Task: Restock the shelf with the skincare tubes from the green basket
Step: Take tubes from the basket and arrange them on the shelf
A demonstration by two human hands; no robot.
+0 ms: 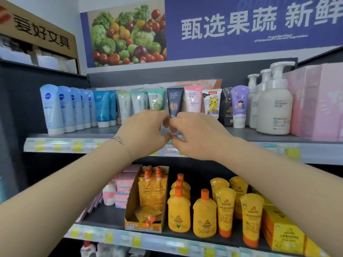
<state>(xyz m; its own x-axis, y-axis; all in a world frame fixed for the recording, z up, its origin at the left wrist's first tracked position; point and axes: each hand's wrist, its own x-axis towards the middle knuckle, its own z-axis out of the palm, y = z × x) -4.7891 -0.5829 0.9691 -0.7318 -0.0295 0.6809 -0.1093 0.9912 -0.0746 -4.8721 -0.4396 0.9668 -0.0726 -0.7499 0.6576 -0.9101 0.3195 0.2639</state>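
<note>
Holding: left hand (143, 132) and right hand (194, 134) meet fingertip to fingertip at the foot of a dark tube (174, 102). The curled fingers and thumbs of both pinch its lower end in a narrow grip.
Dark tube: stands upright on the upper shelf (269, 138), at 12 o'clock from the joined hands. Its cap end is hidden behind the fingers.
Neighbours: a green tube (156, 99) just beside it at 9 o'clock and a pink tube (193, 100) just beside it at 3 o'clock, all in one row.
Further at 3 o'clock: a yellow cartoon tube (211, 102), a purple tube (239, 104), white pump bottles (272, 110), then pink boxes (315, 101).
Further at 9 o'clock: white-and-green tubes, then a file of blue tubes (61, 106) running to the shelf's end.
Left wrist: carries a thin bracelet (119, 140).
Lower shelf (104, 216): at 6 o'clock from the hands. It holds orange bottles (204, 214), orange tubes and an open carton of pouches (148, 197).
Wall: at 12 o'clock above the shelves, a blue sign (241, 25) with a picture of vegetables.
</note>
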